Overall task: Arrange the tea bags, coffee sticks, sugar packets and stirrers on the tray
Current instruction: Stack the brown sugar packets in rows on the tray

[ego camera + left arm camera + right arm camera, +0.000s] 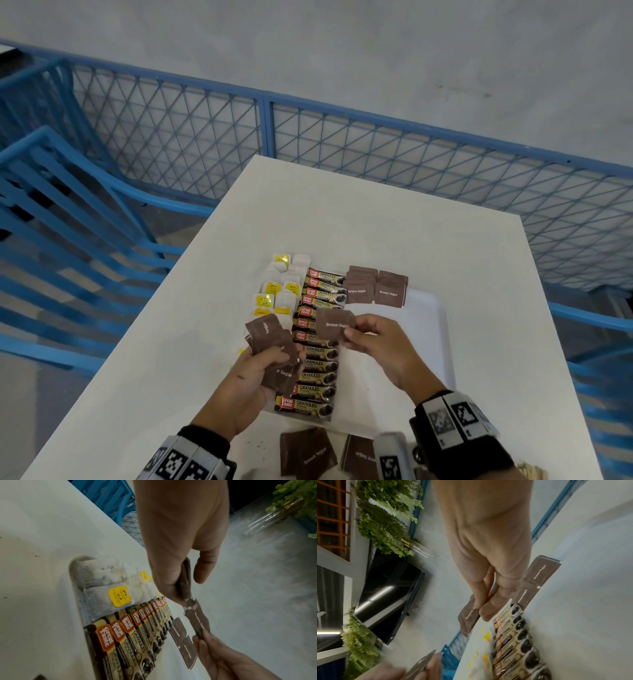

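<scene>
A white tray (423, 339) on the table holds a column of tea bags (279, 291) with yellow tags, a column of coffee sticks (318, 342), and two small stacks of brown sugar packets (375, 286) at its far end. My left hand (284, 363) grips a fanned bunch of brown sugar packets (274, 346) over the tea bags. My right hand (349, 330) pinches a single brown sugar packet (330, 323) by its edge above the coffee sticks. In the right wrist view that single sugar packet (469, 616) hangs from my fingertips (486, 609).
More loose sugar packets (308, 452) lie on the white table (376, 212) in front of the tray. A blue mesh fence (342, 154) runs behind the table, and a blue slatted chair (68, 240) stands at its left. The tray's right half is bare.
</scene>
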Demonstrator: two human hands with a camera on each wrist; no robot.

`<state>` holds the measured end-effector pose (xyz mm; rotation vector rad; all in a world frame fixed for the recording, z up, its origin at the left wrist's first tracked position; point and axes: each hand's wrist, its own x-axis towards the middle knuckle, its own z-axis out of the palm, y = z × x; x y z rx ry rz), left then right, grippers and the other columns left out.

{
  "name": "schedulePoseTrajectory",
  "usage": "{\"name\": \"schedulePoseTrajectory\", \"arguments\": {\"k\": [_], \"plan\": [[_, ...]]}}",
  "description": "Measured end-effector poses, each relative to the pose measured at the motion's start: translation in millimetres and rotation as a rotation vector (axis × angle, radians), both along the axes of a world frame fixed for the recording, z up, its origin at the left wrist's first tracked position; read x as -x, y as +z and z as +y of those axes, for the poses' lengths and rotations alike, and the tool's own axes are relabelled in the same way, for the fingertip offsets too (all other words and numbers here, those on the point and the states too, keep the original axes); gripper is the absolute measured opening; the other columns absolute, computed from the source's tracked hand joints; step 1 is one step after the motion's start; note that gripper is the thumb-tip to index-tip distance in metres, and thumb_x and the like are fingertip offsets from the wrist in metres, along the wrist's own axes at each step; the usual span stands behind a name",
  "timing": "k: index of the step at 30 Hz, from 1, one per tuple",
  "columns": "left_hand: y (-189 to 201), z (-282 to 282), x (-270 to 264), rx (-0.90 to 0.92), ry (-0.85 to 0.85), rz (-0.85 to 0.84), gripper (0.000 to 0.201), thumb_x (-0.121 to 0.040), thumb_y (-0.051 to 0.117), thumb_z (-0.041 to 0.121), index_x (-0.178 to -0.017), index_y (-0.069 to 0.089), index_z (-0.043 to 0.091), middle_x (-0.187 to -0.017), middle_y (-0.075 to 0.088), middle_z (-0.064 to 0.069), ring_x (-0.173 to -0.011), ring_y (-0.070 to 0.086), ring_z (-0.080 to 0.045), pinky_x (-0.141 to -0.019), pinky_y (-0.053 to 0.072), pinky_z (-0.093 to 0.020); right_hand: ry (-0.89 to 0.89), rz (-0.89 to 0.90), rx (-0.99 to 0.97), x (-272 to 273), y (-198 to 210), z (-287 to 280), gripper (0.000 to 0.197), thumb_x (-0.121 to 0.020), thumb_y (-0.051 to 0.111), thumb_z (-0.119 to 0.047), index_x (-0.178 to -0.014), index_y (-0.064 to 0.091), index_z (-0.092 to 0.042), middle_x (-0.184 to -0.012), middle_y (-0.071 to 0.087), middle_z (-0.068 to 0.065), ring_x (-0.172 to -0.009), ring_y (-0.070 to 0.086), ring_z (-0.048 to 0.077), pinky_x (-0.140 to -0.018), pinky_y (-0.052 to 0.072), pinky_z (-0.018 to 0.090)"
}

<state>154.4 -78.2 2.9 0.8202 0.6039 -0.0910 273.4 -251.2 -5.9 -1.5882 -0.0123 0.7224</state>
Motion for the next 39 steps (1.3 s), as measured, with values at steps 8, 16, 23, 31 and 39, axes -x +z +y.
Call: {"name": "schedulePoseTrajectory", "arguments": {"k": [8, 16, 23, 31, 39], "plan": [[0.3, 6.0, 1.9, -0.018, -0.046, -0.020, 0.029, -0.087, 0.044, -0.012, -0.110, 0.060, -0.004, -0.104, 0.068, -0.024, -0.085, 0.070, -0.026, -0.071, 0.059, -0.030, -0.215, -0.193, 0.359, -55.6, -31.9, -9.4, 0.017, -0.077, 0.072, -0.005, -0.076, 0.061, -0.018, -0.077, 0.064, 0.001, -0.083, 0.059, 0.017, -0.073, 0.045, 0.020], [0.0, 9.1, -2.7, -0.075, -0.062, 0.002, 0.033, -0.079, 0.060, -0.001, -0.112, 0.062, 0.003, -0.105, 0.069, -0.025, -0.088, 0.070, -0.026, -0.068, 0.058, -0.027, -0.208, -0.290, 0.478, -79.0, -45.1, -5.7, 0.019, -0.077, 0.072, -0.007, -0.090, 0.059, -0.009, -0.076, 0.058, -0.001, -0.081, 0.054, 0.015, -0.062, 0.037, 0.010], [-2.9, 5.6, -7.1, -0.084, -0.046, 0.000, 0.035, -0.071, 0.065, 0.005, -0.105, 0.067, 0.003, -0.095, 0.072, -0.020, -0.083, 0.071, -0.021, -0.071, 0.059, -0.027, -0.238, -0.329, 0.526, -79.5, -55.4, -1.9, 0.032, -0.076, 0.073, -0.007, -0.101, 0.054, -0.006, -0.066, 0.053, -0.006, -0.079, 0.053, 0.016, -0.060, 0.037, 0.017], [-3.0, 1.8, -9.1, -0.126, -0.061, -0.032, 0.024, -0.082, 0.059, -0.005, -0.104, 0.065, 0.003, -0.085, 0.071, -0.014, -0.072, 0.070, -0.019, -0.061, 0.056, -0.025, -0.211, -0.426, 0.505, -70.4, -54.7, 1.3, 0.031, -0.077, 0.073, -0.010, -0.100, 0.052, -0.007, -0.065, 0.051, -0.003, -0.070, 0.052, 0.016, -0.058, 0.036, 0.019], [-1.4, -4.6, -6.5, -0.197, -0.094, -0.052, 0.025, -0.080, 0.060, -0.006, -0.104, 0.064, 0.001, -0.078, 0.071, -0.008, -0.065, 0.067, -0.017, -0.059, 0.055, -0.024, 0.271, -0.235, 0.209, -17.8, 2.9, 19.6, 0.027, -0.092, 0.050, -0.036, -0.082, 0.064, -0.016, -0.068, 0.061, -0.004, -0.056, 0.056, 0.005, -0.050, 0.037, 0.012]]}}
